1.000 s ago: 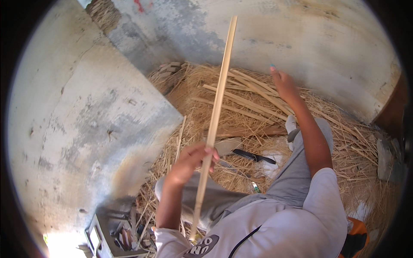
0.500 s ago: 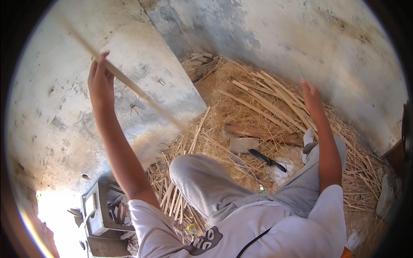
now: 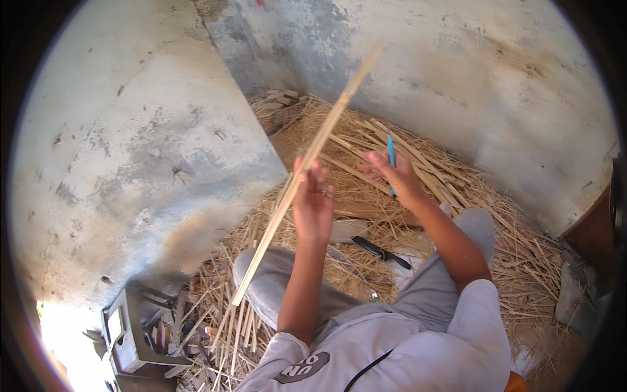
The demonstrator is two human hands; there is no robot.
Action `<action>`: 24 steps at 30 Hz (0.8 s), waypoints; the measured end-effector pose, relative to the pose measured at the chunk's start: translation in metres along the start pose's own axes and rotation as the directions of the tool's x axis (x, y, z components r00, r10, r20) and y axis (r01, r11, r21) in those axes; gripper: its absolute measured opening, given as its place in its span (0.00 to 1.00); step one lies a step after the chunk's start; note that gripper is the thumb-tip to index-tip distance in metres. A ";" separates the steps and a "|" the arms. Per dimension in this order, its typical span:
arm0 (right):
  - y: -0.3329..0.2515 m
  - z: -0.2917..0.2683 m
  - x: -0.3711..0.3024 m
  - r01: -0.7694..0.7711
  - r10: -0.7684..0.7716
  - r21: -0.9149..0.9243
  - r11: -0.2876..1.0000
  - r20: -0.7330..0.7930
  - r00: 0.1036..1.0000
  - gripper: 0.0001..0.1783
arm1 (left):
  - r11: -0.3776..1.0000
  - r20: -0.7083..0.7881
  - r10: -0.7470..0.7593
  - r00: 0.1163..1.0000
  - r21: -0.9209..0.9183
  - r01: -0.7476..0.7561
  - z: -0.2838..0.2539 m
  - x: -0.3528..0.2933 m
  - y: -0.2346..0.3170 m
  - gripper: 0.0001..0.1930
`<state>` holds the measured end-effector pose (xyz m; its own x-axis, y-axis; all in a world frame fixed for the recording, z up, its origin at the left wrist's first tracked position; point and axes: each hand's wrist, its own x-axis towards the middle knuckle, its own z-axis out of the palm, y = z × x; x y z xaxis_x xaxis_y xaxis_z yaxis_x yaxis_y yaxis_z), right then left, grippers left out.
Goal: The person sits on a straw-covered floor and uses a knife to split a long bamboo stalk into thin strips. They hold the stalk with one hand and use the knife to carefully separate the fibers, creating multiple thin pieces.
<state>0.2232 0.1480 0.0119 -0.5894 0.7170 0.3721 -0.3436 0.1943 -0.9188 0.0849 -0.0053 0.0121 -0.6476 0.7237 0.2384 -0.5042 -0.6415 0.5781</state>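
My left hand [image 3: 313,212] is raised in the middle, holding a long pale bamboo strip [image 3: 271,232] that slants from lower left to upper right. The strip crosses at the thumb and fingertips, and the other fingers are loosely curled; its upper end is blurred. To the right, my right hand [image 3: 400,179] holds a slim blue tool [image 3: 391,149] upright, its fingers partly spread towards the strip. I cannot make out whether the tool is a pen or a small knife. A knife with a black blade and handle [image 3: 381,252] lies on the floor between my legs.
Split strips [image 3: 424,173] and straw-like shavings [image 3: 522,281] cover the floor. Beyond the knife lie a wooden block [image 3: 372,210] and a grey stone [image 3: 348,230]. An overturned stool-like frame [image 3: 124,333] stands lower left. Stained walls [image 3: 424,65] close in behind and to the left [image 3: 150,144].
My left hand has come down and right from the left wall, swinging the strip to the opposite slant. My right hand has moved left, and the blue tool now shows more fully.
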 end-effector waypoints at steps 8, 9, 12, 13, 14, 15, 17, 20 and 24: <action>-0.012 -0.013 0.017 -0.036 0.099 0.300 0.953 -0.197 0.975 0.22 | 0.871 0.126 -0.453 0.883 0.273 0.408 0.006 -0.024 -0.046 0.27; -0.014 -0.016 0.018 -0.037 0.099 0.257 0.966 -0.231 0.968 0.24 | 0.779 0.103 -0.536 0.838 0.442 0.444 0.001 -0.025 -0.040 0.26; -0.018 -0.035 0.024 0.005 0.059 0.201 0.980 -0.310 0.949 0.24 | 0.474 0.163 -0.731 0.662 0.820 0.322 0.020 -0.038 -0.016 0.23; -0.019 -0.040 0.025 0.018 0.048 0.200 0.980 -0.320 0.946 0.24 | 0.372 0.179 -0.783 0.595 0.902 0.217 0.038 -0.052 0.002 0.23; -0.020 -0.043 0.027 0.015 0.042 0.168 0.986 -0.327 0.944 0.24 | 0.343 0.160 -0.774 0.613 0.920 0.193 0.057 -0.066 0.018 0.22; -0.021 -0.049 0.027 0.008 0.036 0.127 0.992 -0.338 0.940 0.24 | 0.318 0.147 -0.766 0.626 0.933 0.170 0.072 -0.080 0.031 0.20; -0.022 -0.056 0.028 0.009 0.017 0.072 0.997 -0.358 0.934 0.23 | 0.390 0.267 -0.667 0.696 0.920 0.022 0.091 -0.108 0.054 0.19; -0.020 -0.067 0.033 0.015 -0.012 0.003 1.000 -0.395 0.919 0.23 | 0.372 0.511 -0.449 0.733 0.853 -0.367 0.096 -0.111 0.071 0.17; -0.019 -0.070 0.033 0.028 -0.052 -0.070 0.997 -0.383 0.922 0.22 | -0.109 0.521 -0.155 0.839 0.835 -0.539 0.071 -0.082 0.040 0.25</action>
<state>0.2613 0.2145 0.0319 -0.2461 0.9073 0.3408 -0.3080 0.2602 -0.9151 0.1583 -0.0722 0.0707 -0.1678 0.8391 0.5174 0.8811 -0.1078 0.4605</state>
